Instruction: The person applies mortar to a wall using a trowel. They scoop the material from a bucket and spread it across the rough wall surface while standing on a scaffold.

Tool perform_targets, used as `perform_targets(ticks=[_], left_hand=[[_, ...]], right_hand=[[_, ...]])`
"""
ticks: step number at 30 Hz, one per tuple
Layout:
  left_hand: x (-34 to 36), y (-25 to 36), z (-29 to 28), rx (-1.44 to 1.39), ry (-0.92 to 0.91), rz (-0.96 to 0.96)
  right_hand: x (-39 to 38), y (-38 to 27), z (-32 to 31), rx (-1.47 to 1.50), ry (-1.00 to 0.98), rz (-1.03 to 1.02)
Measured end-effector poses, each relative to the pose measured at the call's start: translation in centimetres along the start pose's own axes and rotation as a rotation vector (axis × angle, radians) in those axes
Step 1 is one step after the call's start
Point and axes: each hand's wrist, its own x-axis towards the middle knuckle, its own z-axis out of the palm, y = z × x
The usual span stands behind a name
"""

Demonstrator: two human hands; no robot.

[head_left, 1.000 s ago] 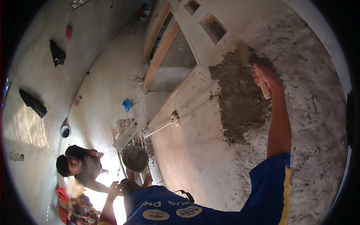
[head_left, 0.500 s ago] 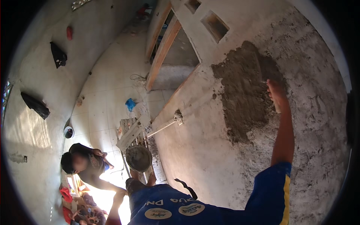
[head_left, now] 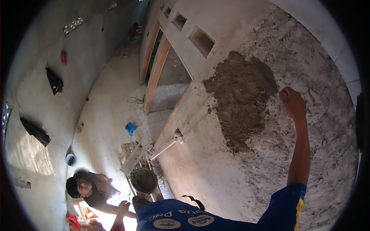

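Observation:
My right hand (head_left: 292, 103) is raised against the rough grey wall (head_left: 308, 50) and is shut on a trowel (head_left: 266, 75). The dark flat blade lies on the upper right edge of a wet, darker plaster patch (head_left: 237, 104). My right arm reaches up from a blue short sleeve (head_left: 285, 208). My left hand (head_left: 123, 208) hangs low at the bottom edge beside my blue shirt, close to another person; its fingers are too small to read.
A round bucket of mortar (head_left: 143, 180) stands far below by the wall's foot, next to wooden planks (head_left: 135, 154) and a pale pole (head_left: 165, 146). Another person (head_left: 90, 188) crouches at lower left. A wooden door frame (head_left: 156, 73) stands further along.
My right hand has slid down and to the right along the plaster patch's edge, and the grey patch looks wider. The view has tilted slightly. The other person has shifted a little.

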Motion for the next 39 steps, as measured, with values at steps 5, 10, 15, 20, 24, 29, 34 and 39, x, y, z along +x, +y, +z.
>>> perform_targets(ticks=[5,10,15,20,24,29,34,39], left_hand=[[-3.1,-2.8,-0.5,0.012,-0.033,-0.052],[-4.2,-2.6,1.1,-0.113,-0.014,-0.193],[-7.7,-3.0,2.3,-0.418,0.140,-0.253],[-10.3,-1.9,1.6,-0.114,-0.047,-0.444],[-7.7,-0.3,1.2,-0.174,-0.026,-0.348],[-5.7,-6.1,1.0,-0.259,0.261,-0.168],[-3.7,-0.3,2.9,-0.070,0.023,-0.151],[-3.4,-7.3,2.2,-0.105,-0.033,-0.409]], right_hand=[[-0.6,-6.8,-0.3,0.784,-0.252,-0.125],[5.7,-8.6,4.3,1.394,-0.770,-0.272],[9.4,-2.7,12.9,1.304,-0.131,0.242],[4.5,-4.4,12.8,0.958,-0.251,0.057],[8.5,-2.7,16.8,0.931,-0.214,0.173],[4.7,2.4,12.4,1.145,-0.196,0.261],[-0.9,10.1,7.0,0.727,-0.091,0.312],[-4.5,6.5,5.1,0.235,0.014,0.093]])
